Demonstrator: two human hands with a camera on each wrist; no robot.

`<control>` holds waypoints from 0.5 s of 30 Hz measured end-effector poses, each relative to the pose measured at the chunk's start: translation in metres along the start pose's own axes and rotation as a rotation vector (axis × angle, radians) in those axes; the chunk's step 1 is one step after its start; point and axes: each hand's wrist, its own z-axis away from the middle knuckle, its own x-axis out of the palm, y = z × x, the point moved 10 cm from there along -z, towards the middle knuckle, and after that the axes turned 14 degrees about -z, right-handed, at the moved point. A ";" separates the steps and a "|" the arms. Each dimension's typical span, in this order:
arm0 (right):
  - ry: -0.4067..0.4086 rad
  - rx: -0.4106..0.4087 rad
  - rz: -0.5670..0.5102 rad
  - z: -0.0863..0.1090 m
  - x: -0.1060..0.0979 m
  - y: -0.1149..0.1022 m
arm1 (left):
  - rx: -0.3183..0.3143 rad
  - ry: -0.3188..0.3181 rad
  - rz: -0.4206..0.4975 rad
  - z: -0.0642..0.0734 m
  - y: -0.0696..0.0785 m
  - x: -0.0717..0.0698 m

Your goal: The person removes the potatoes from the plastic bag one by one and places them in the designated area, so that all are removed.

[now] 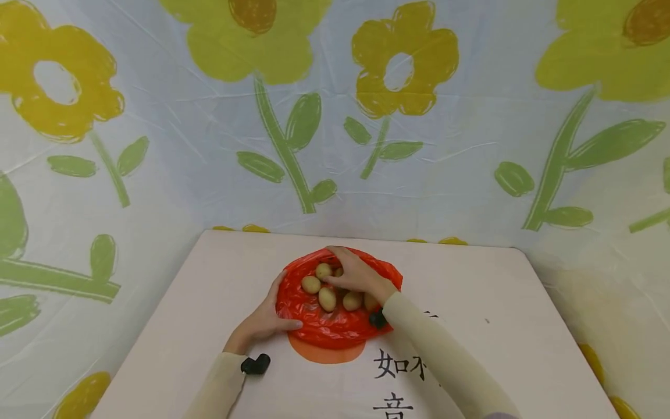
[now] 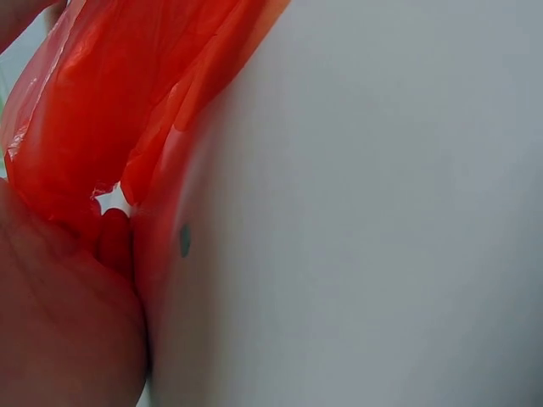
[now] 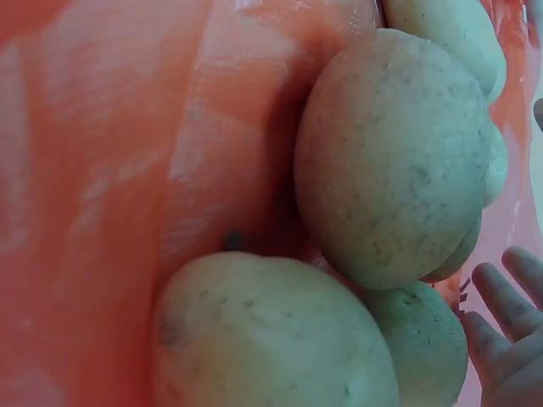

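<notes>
A crumpled red plastic bag (image 1: pixel 314 322) lies spread on the table, with several pale brown potatoes (image 1: pixel 327 299) in it. My left hand (image 1: pixel 262 317) rests along the bag's left side, thumb stretched over the near edge and fingers extended up the rim. The left wrist view has the palm (image 2: pixel 64 314) close against the red plastic. Over the potatoes reaches my right hand (image 1: pixel 357 273), its fingers at the far rim and its thumb apart from them, beside a potato (image 1: pixel 323 270). Close in the right wrist view, a large potato (image 3: pixel 390 161) leans over others.
The bag overlaps an orange printed patch (image 1: pixel 327 352) on the pale tabletop (image 1: pixel 220 279), with black written characters (image 1: pixel 392 365) to the right. A flower-patterned cloth (image 1: pixel 460 174) hangs behind the table and at both sides. Each wrist wears a black device (image 1: pixel 256 364).
</notes>
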 end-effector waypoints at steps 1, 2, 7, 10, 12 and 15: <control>-0.004 0.005 -0.001 -0.001 0.000 0.001 | 0.000 0.001 0.001 -0.001 0.000 0.000; -0.007 0.008 -0.008 -0.002 0.001 0.001 | 0.003 -0.001 0.001 -0.001 0.000 0.000; -0.022 0.008 -0.031 -0.006 0.002 -0.001 | 0.002 -0.014 0.007 -0.002 0.002 0.001; -0.036 -0.008 -0.031 -0.007 0.005 -0.003 | 0.000 -0.015 0.007 -0.002 0.001 0.001; -0.043 -0.014 -0.026 -0.008 0.007 -0.004 | -0.002 -0.013 0.015 -0.002 0.001 0.002; -0.040 -0.010 0.002 -0.010 0.008 0.000 | 0.005 -0.021 0.023 -0.002 0.001 0.003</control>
